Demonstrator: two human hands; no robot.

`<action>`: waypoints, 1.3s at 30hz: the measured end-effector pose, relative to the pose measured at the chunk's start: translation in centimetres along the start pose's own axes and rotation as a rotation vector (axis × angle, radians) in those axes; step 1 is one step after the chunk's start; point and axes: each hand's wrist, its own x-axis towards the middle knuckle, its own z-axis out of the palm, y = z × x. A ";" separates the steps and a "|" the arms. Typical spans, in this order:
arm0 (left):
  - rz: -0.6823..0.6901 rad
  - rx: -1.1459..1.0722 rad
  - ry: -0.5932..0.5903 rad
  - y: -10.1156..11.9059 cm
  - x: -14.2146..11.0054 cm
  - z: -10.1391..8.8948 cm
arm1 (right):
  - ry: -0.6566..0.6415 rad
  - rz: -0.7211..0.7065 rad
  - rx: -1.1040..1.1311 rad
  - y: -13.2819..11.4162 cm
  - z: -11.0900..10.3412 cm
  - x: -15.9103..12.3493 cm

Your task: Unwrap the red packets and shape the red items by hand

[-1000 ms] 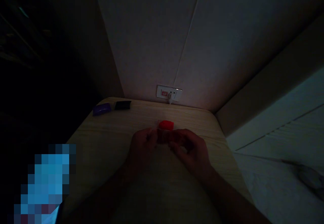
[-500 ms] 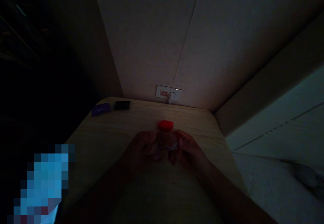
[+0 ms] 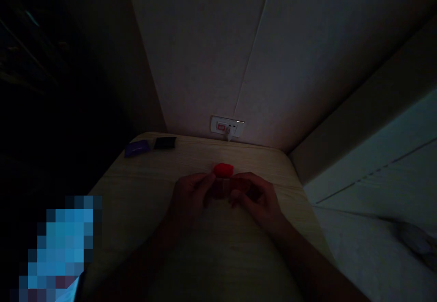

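Between my two hands is a small dark reddish packet, with what looks like a clear wrapper. Its kind is hard to make out in the dim light. My left hand pinches its left end between thumb and fingers. The right end is in the bent fingers of my right hand, which partly hide it. Just beyond the packet lies a bright red, rounded object on the wooden tabletop, close to my left fingertips.
At the far left corner lie a shiny purple packet and a flat black one. A wall socket with a plug sits just above the table's back edge. A pale panel stands to the right. A blurred-out blue glowing patch is at lower left.
The packet has turned and lies lower and flatter between my hands. My left fingers have shifted to grip nearer its far left edge. The red object stays in place.
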 end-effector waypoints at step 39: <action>0.014 -0.177 0.050 0.7 0.0 0.2 | 0.130 0.008 -0.028 0.5 0.6 -0.2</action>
